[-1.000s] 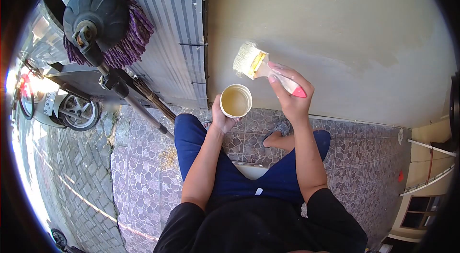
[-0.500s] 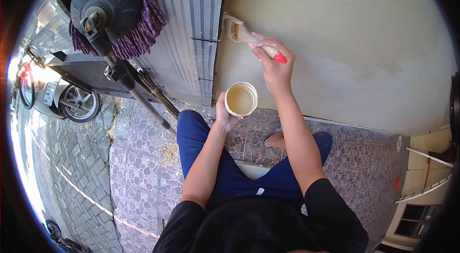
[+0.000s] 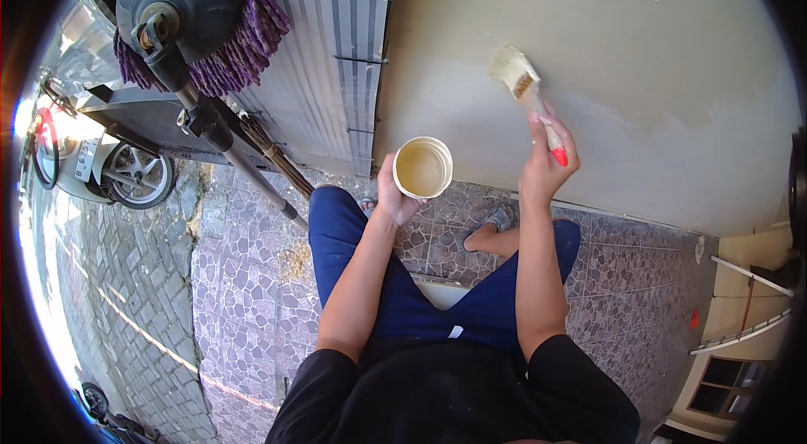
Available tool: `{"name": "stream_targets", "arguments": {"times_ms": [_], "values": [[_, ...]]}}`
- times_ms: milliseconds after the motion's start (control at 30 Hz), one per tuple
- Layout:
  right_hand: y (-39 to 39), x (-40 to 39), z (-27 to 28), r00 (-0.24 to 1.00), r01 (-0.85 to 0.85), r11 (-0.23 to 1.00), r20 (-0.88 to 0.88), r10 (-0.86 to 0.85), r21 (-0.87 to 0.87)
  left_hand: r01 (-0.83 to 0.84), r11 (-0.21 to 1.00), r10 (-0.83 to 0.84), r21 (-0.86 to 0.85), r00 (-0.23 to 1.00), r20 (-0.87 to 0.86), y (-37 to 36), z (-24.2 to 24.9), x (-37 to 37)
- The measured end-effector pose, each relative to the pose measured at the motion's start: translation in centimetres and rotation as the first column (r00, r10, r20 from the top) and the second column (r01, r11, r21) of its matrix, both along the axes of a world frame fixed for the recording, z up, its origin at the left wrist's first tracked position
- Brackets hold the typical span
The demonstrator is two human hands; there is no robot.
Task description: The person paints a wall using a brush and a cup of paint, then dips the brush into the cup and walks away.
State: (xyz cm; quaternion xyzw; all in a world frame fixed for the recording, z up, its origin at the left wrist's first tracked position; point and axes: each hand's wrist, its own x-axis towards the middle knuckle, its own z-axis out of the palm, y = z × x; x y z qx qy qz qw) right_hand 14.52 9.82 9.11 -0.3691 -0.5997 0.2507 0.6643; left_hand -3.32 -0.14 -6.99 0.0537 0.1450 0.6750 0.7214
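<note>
My left hand (image 3: 395,195) is wrapped round a small off-white tub (image 3: 423,167), held between my knees, with pale liquid showing inside. In my right hand (image 3: 548,156) is a paintbrush (image 3: 528,84) with a red-tipped handle and whitish bristles. The bristles lie at the beige wall (image 3: 639,40), apparently touching it, up and to the right of the tub. A paler grey-white patch spreads over the wall around and right of the brush, with an uneven edge.
Left of the wall stands a striped corrugated metal panel (image 3: 311,32). A purple mop (image 3: 239,40) and a stick broom (image 3: 277,160) lean there. Stone-patterned tiles (image 3: 244,276) lie below; a motorcycle (image 3: 134,171) is parked at far left. A white rack (image 3: 748,276) is at right.
My right hand has moved right and down with the paintbrush, away from the wall's edge by the metal panel. My left hand with the tub has stayed nearly in place.
</note>
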Motion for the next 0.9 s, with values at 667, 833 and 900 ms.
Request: {"name": "stream_targets", "arguments": {"times_ms": [667, 833, 900], "values": [[1.8, -10.7, 2.9, 0.873, -0.485, 0.874, 0.069, 0.483, 0.021, 0.015, 0.998, -0.017, -0.060, 0.999, -0.040, 0.4, 0.2, 1.0], [1.2, -6.9, 2.4, 0.950, -0.312, 0.950, 0.035, 0.311, 0.026, 0.005, 0.998, -0.007, -0.060, 1.000, -0.029, 0.3, -0.7, 0.6], [1.0, -4.1, 2.0, 0.978, -0.209, 0.977, -0.011, 0.209, -0.032, 0.004, 0.999, -0.005, -0.043, 1.000, -0.019, 0.1, -1.1, 0.5]]}}
